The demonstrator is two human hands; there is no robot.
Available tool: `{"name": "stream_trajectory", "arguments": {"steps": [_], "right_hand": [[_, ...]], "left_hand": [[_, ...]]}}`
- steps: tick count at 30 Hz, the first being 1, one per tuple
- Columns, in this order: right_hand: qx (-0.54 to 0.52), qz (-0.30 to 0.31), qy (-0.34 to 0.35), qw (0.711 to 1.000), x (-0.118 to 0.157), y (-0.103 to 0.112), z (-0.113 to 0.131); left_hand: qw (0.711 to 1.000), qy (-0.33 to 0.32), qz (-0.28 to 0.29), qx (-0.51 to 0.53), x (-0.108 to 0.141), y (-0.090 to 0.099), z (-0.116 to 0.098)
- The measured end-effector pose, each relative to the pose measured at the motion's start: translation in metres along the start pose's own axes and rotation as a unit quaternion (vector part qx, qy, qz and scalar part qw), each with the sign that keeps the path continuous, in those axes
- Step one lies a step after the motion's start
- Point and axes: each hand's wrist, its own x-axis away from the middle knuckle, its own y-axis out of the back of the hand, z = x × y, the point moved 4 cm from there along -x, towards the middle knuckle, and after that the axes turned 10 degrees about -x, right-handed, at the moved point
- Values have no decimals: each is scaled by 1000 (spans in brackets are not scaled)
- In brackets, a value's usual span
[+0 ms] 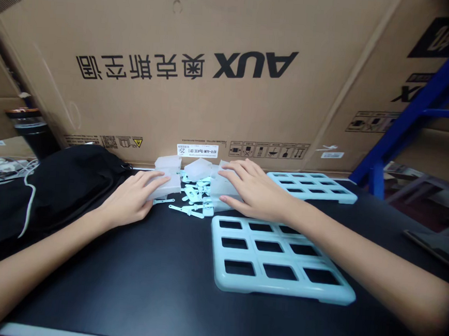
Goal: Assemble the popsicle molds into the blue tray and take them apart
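Observation:
My left hand (131, 199) rests with its fingers over a translucent plastic piece (173, 183) left of a small pile. My right hand (256, 191) lies with spread fingers on other translucent pieces (220, 188) at the pile's right side. Between my hands are several small light-blue plastic parts (193, 192), some long and thin. More translucent pieces (198, 169) sit behind them. A light-blue frame with rectangular openings (256, 284) lies flat below my right forearm, which covers part of it. A similar light-blue frame (346, 197) lies farther back on the right.
Large cardboard boxes (197, 114) stand behind the black table (140, 291). A black cloth or bag (79, 182) with a white cord lies left, near a dark bottle (36, 132). On the right are a blue metal frame (411, 113) and a dark flat object (432, 247).

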Motion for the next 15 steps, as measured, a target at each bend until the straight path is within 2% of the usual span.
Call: {"name": "stream_trajectory", "arguments": {"steps": [3, 5, 7, 8, 10, 12, 13, 14, 15], "right_hand": [[-20, -24, -7, 1000, 1, 8, 2], [-31, -63, -7, 997, -4, 14, 6], [-42, -123, -1, 992, -16, 21, 15], [-47, -155, 3, 987, -23, 25, 20], [-49, -218, 5, 975, -39, 34, 30], [-28, -271, -7, 962, -50, 45, 38], [-10, -294, -10, 956, -53, 52, 40], [13, -311, -7, 950, -54, 58, 43], [37, -318, 4, 947, -53, 64, 45]], "left_hand": [[1000, 1, -11, 9, -6, 6, -9], [996, 8, -67, 63, -18, 16, -23], [973, 27, -139, 182, -40, 31, -43], [948, 47, -160, 272, -54, 37, -54], [865, 36, -170, 471, -84, 50, -80], [786, 23, -196, 586, -110, 62, -100], [767, 23, -197, 610, -120, 66, -107], [787, 26, -179, 590, -129, 66, -114], [821, 32, -148, 550, -137, 64, -121]]}}
